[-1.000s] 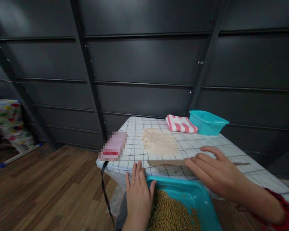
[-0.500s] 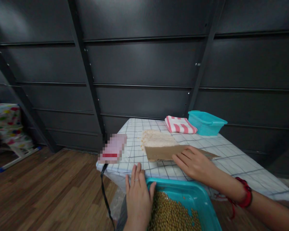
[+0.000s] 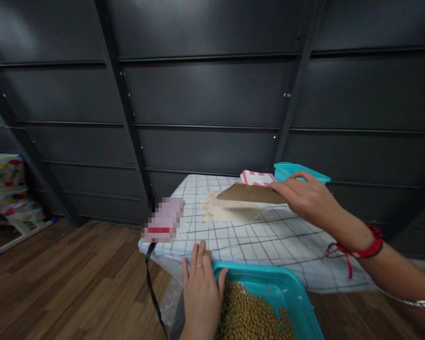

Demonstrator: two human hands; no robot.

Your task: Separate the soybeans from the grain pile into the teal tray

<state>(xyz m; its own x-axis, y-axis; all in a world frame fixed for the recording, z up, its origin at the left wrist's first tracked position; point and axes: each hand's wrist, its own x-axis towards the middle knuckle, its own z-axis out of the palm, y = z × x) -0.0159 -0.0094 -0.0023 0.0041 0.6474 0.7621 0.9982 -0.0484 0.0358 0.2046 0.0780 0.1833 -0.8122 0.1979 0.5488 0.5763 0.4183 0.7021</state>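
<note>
My right hand (image 3: 310, 203) pinches the right end of a flat brown cardboard piece (image 3: 253, 193). The cardboard is tilted above a pale, flaky or grainy spread (image 3: 212, 212) on the checked tablecloth, partly covering it from view. Close to me, my left hand (image 3: 203, 297) lies along the left rim of a teal tray (image 3: 269, 270). Its fingers are extended and apart, with the thumb over the rim. Yellowish-green beans (image 3: 250, 311) fill the near left part of that tray, whose lower end is cut off by the frame.
Behind the cardboard lie a folded pink-and-white striped cloth (image 3: 257, 178) and a second teal container (image 3: 301, 173), partly hidden by my right hand. A blurred-out pinkish object (image 3: 166, 219) with a black strap (image 3: 152, 283) sits at the table's left edge. A dark panelled wall (image 3: 205, 94) stands behind.
My right hand has lifted the cardboard and carried it away from me, from the near edge of the pale spread to above it. My left hand and the bean tray stay in place.
</note>
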